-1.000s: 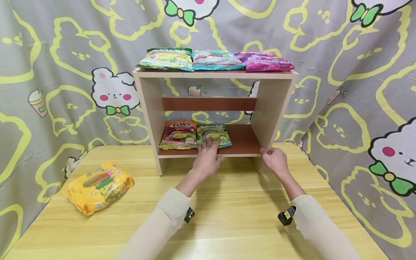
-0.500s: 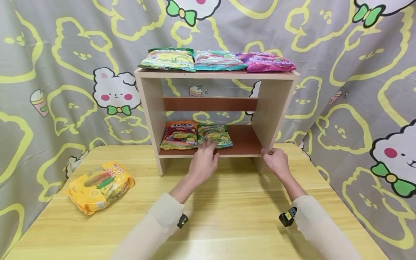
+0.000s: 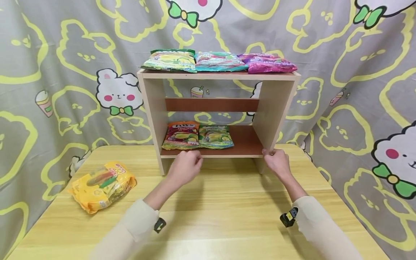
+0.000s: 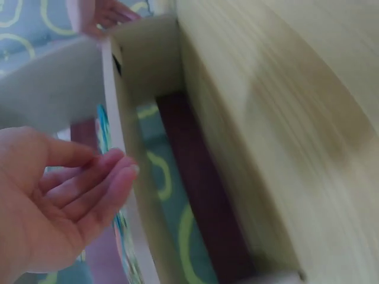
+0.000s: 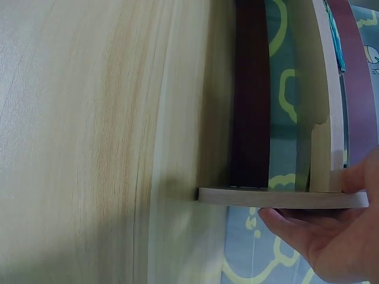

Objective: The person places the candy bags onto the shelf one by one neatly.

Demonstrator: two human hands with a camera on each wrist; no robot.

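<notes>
A small wooden shelf [image 3: 276,104] stands on the table. On its lower board lie a red-and-orange candy bag [image 3: 182,134] marked FRUITS and, right beside it, a green candy bag [image 3: 216,137]. My left hand [image 3: 186,166] is just in front of the lower board's edge, below the red bag; in the left wrist view its fingers [image 4: 98,204] are loosely bent and hold nothing. My right hand [image 3: 277,162] grips the front edge of the shelf's right side panel [image 5: 278,198], with the thumb on the inner side and the fingers outside.
Three more candy bags line the top board: a green-yellow one [image 3: 170,60], a teal one [image 3: 220,62] and a magenta one [image 3: 271,63]. A yellow package [image 3: 104,187] lies on the table [image 3: 221,216] at left. A patterned curtain [image 3: 74,47] hangs behind.
My left hand has come off the green bag and drawn back to the left, its fingers now bent. My right hand keeps its grip on the side panel. The bags lie as before.
</notes>
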